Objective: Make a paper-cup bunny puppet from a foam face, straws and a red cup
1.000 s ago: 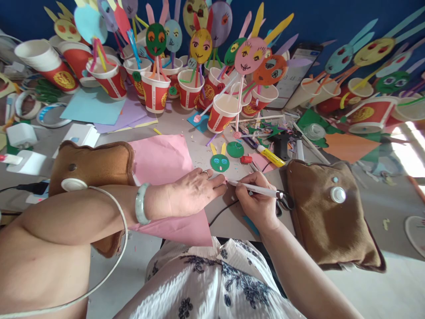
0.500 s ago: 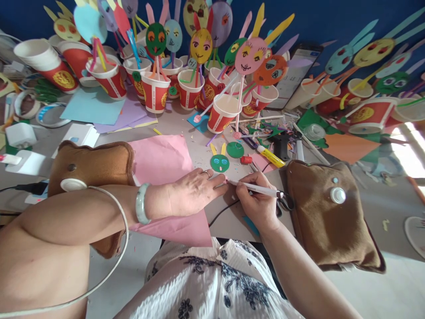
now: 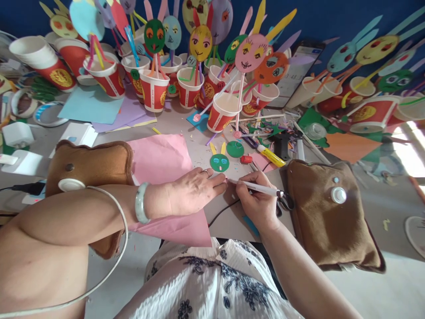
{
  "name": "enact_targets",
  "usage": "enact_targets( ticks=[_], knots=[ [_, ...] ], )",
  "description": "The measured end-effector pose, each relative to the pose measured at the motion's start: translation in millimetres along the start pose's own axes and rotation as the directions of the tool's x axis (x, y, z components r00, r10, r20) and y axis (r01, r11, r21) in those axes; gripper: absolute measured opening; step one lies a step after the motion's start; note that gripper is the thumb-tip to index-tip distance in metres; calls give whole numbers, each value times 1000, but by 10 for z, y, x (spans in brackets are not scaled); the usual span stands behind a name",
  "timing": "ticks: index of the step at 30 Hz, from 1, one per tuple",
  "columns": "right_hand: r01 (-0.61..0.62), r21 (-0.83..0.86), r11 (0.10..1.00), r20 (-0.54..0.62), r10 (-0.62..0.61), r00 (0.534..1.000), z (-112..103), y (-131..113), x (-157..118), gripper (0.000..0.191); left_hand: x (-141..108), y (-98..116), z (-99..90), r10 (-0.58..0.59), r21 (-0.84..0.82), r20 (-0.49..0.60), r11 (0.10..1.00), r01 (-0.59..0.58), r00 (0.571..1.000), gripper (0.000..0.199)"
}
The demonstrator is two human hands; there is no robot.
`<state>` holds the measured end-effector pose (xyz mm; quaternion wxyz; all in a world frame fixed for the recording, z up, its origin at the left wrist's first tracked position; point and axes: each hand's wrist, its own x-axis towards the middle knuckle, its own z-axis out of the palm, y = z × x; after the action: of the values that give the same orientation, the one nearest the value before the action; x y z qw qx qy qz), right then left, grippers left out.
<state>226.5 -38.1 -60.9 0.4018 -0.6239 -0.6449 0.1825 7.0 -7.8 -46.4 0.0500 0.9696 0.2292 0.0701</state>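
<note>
A white pen (image 3: 260, 188) is gripped in my right hand (image 3: 257, 204), its tip angled left toward my left fingertips. My left hand (image 3: 192, 192) lies palm down with fingers stretched out, partly over the pink paper (image 3: 159, 155). Its fingertips press a tiny pink scrap (image 3: 226, 179), mostly hidden, against the table at the pen tip. Just beyond the fingers lies a green paper face (image 3: 219, 163) with yellow ears and blue eyes. A plain green paper disc (image 3: 235, 149) and a small red cap (image 3: 246, 159) are close by.
Brown plush cushions flank my arms, one left (image 3: 94, 164) and one right (image 3: 327, 217). Red paper cups (image 3: 224, 113) with paper-faced figures line the back. A yellow glue stick (image 3: 271, 155) lies near scraps. A white cable (image 3: 121, 208) crosses my left forearm.
Both hands stay almost in place, the pen still at the left fingertips. Less of the pink scrap shows now. The view has shifted very slightly.
</note>
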Motion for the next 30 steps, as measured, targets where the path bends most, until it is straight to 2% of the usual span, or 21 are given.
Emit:
enact_targets(
  ticks=[13,20,30],
  knots=[
    [3,-4,1000,-32,-3,999,-2,58,-1,13,42,56,-101,-36,10,37,999,35,999,45],
    [34,-18,999,-23,-34,999,-1,26,9,12,21,37,-90,-6,42,35,999,5,999,45],
    [14,4,1000,-27,-14,1000,3,34,3,11,17,19,-50,7,28,10,1000,-7,1000,46]
  ],
)
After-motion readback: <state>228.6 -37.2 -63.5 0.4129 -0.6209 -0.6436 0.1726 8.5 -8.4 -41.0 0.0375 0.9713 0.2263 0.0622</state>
